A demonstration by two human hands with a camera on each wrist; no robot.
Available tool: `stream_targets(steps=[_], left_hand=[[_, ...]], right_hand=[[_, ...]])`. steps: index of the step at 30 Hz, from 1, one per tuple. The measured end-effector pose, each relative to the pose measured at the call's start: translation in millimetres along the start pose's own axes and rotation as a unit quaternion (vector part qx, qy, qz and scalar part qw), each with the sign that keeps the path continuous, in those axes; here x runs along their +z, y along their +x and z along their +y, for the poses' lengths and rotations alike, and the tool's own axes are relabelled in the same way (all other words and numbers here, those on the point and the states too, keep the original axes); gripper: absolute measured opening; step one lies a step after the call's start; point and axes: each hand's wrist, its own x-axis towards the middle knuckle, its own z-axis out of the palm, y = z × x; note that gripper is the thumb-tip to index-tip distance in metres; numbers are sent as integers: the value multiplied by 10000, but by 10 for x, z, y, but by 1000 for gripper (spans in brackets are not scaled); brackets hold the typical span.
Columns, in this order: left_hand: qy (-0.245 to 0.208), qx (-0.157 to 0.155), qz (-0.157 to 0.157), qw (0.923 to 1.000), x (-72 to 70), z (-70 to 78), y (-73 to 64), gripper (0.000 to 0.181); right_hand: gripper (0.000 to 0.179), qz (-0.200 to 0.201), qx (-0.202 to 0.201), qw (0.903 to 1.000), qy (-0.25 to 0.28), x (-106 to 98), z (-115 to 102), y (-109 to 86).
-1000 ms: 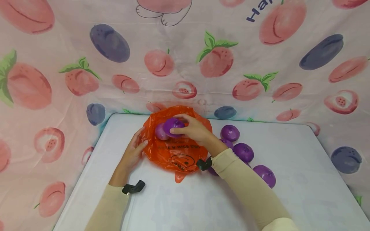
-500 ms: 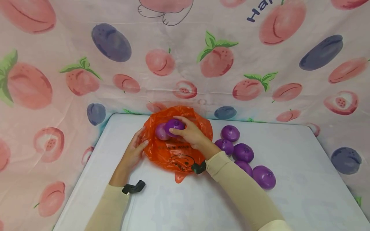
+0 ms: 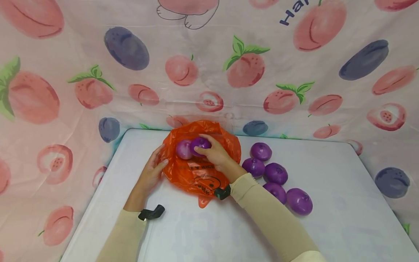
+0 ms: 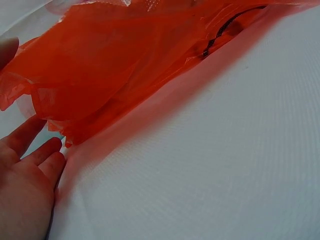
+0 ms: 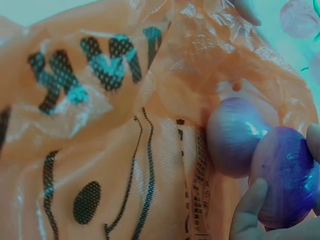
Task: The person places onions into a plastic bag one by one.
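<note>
An orange-red plastic bag (image 3: 181, 176) with a printed smiley face lies spread on the table, its mouth gaping. Inside it sits one purple onion (image 3: 184, 149). Right beside that one, over the bag's inside, my right hand (image 3: 218, 157) grips a darker purple onion (image 3: 198, 146) between thumb and fingers. The right wrist view has the held onion (image 5: 285, 175) overlapping the paler one (image 5: 231, 137). At the bag's left edge rests my left hand (image 3: 153, 168); in the left wrist view its fingers (image 4: 44, 150) are extended and spread from the thumb, fingertips at the plastic.
Several more purple onions (image 3: 275, 173) lie grouped on the white table (image 3: 343, 203) to the right of the bag, close to my right sleeve. A fruit-printed cloth (image 3: 209, 72) hangs behind and along both sides of the table.
My right hand has moved slightly right and down with the onion, which now covers less of the paler onion. My left hand has stayed in place.
</note>
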Motion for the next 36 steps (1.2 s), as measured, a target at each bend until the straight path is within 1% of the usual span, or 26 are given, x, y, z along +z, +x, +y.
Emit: stream_targets(steps=[7,14,22,27,31,36], left_hand=[[60,-37,-3,10000,-17,-2,4,63],[34,-27,-31,10000,-38,9,40,63],[-13,-33,-53,10000,-32,27,67,63],[29,-51,-20,10000,-21,17,83,63],[48,-53,-32,10000,-21,18,86,63],[36,-41,-15,10000,-17,40,82,63]], right_hand=[[61,210,100,9995,-192,-8,43,44],[62,281,94,9988,-379,-18,88,120],[65,331,46,9952,-925,-25,172,206],[66,384,6,9936,-1061,-52,213,225],[68,358,59,9934,-1085,-75,226,227],[73,206,59,9913,-1298,-87,222,220]])
